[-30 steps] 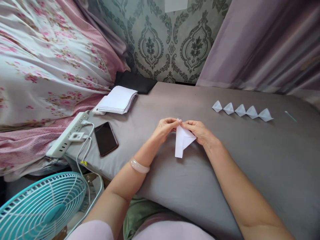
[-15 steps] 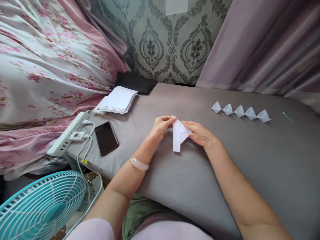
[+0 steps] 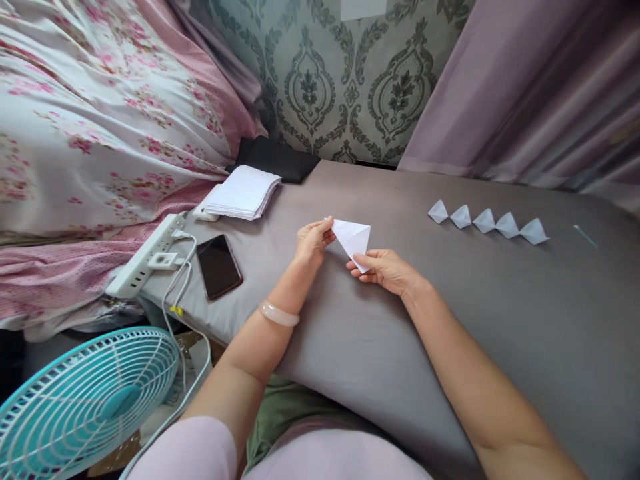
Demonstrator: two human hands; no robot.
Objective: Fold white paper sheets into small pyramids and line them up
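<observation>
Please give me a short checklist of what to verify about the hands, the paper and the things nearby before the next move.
1. Left hand holds the folded paper at its upper-left corner: ok.
2. Right hand pinches its lower tip: ok.
3. Five folded pieces in a row, apart from both hands: ok.
4. Phone apart from both hands: ok.
5. Creases on the paper's hidden side: cannot tell.

Glossy pale bangle [image 3: 278, 315], lilac sleeve [image 3: 195, 443]
</observation>
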